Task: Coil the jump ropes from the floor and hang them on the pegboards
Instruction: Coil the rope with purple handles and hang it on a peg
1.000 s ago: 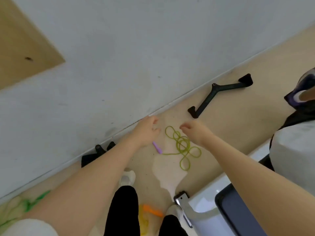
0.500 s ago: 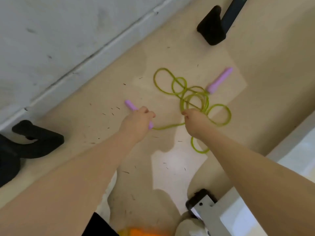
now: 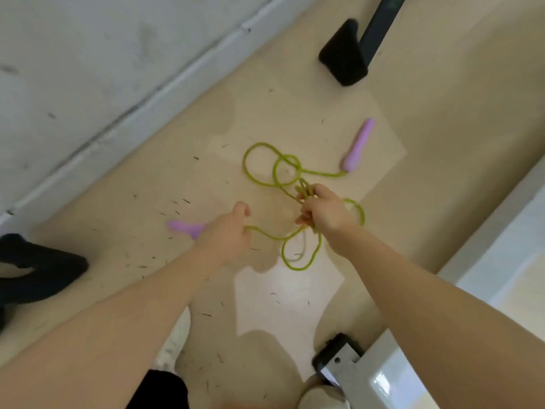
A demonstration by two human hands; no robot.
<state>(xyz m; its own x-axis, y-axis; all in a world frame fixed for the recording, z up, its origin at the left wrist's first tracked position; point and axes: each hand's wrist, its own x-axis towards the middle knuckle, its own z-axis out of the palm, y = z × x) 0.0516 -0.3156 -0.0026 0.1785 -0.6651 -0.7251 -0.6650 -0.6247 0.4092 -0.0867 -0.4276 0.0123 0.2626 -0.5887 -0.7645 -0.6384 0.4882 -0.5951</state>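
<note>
A: What could go wrong here?

B: The green rope [image 3: 274, 169] lies tangled on the floor [image 3: 442, 143] near the wall. Several strands are gripped by the right hand [image 3: 323, 214], and one handle [image 3: 185, 227] is held in the closed left hand [image 3: 228, 231]. If it is pulled apart, a knot may be tightened; the other handle [image 3: 358, 146] may be dragged.

A: Can any writing be read?

B: None is seen.

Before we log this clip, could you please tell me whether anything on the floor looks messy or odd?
Yes: the green rope lies in tangled, overlapping loops rather than a coil, and small dark specks are scattered over the floor near the wall.
</note>
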